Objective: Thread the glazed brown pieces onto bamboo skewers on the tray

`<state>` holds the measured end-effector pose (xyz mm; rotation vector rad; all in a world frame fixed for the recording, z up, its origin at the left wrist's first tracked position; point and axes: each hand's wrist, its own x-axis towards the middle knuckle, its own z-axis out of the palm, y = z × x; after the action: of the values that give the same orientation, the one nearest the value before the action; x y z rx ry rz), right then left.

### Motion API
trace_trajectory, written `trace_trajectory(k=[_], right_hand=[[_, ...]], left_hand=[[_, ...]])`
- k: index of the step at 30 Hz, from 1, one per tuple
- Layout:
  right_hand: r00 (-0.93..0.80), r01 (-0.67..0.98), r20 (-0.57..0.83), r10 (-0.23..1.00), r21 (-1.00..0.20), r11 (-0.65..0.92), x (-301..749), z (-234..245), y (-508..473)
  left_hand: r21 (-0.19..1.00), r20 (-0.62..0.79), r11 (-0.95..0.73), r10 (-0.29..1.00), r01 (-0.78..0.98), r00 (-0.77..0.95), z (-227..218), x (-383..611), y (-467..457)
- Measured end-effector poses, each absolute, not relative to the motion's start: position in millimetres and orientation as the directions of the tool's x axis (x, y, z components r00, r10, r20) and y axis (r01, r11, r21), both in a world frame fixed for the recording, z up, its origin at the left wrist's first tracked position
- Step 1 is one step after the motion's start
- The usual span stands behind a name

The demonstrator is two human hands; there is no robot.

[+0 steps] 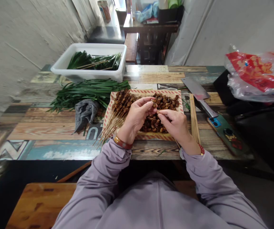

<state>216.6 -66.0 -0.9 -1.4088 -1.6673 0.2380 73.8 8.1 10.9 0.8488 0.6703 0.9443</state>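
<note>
My left hand (137,117) pinches a small brown piece (154,104) between thumb and fingertips. Close beside it, my right hand (177,124) is closed on a thin bamboo skewer, whose tip end meets that piece; most of the stick is hidden by the hand. Both hands are above a tray (148,136) with a red-striped border. Loose glossy brown pieces (154,124), resembling insect pupae, lie heaped on the tray's right half. Filled skewers (123,101) are stacked on its left, their bare sticks (110,125) pointing towards me.
Bare skewers (195,122), a cleaver (198,92) and a phone (229,135) lie on the right. Beyond them sits a plastic bag (258,76). Left are green chives (86,92), a grey cloth (85,113) and a white tub (89,74) with greens.
</note>
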Motion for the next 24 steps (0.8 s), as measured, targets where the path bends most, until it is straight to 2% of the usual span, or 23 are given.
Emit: trace_trajectory(k=[17,24], right_hand=[[0.096,0.664,0.468,0.878,-0.688,0.294,216.9,-2.3,-64.2],[0.129,0.633,0.463,0.877,-0.719,0.286,215.7,-1.5,-64.1]], left_hand=[[0.909,-0.088,0.242,0.908,-0.339,0.410,8.7,77.2,6.2],[0.931,-0.018,0.162,0.916,-0.327,0.401,14.2,75.6,3.5]])
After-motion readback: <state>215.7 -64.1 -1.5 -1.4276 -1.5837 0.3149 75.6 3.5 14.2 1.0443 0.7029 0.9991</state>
